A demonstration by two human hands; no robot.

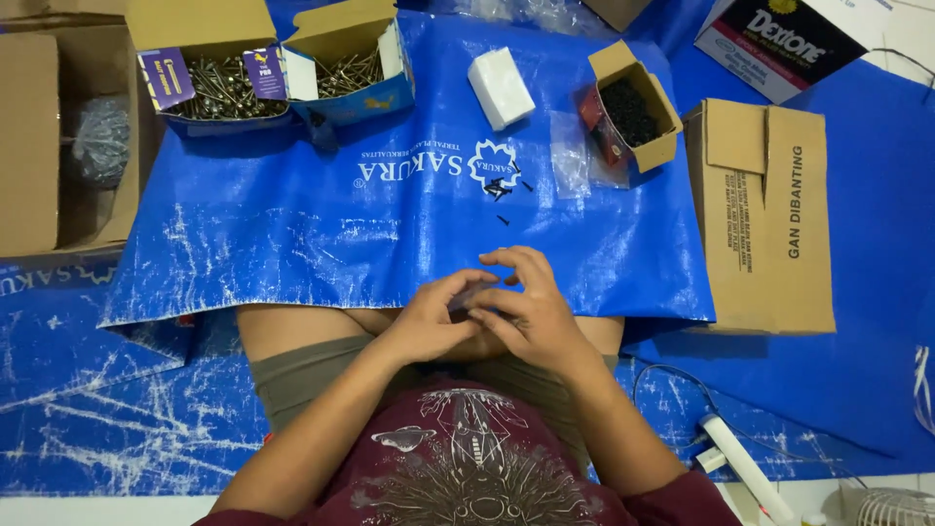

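My left hand [430, 317] and my right hand [521, 307] meet just above my lap at the near edge of a blue tarp [321, 234]. Their fingers curl around something small and dark between them; what it is cannot be told. A few loose black screws [499, 187] lie on the tarp beyond my hands. Farther back stands a small open carton of black screws [631, 110] beside a clear plastic bag [570, 156].
Two open boxes of long nails [226, 88] [351, 70] stand at the back left, a white block [501, 88] at the back middle. A large open carton [58, 136] is on the left, a flat closed carton [765, 209] on the right. A white tool [745, 468] lies near right.
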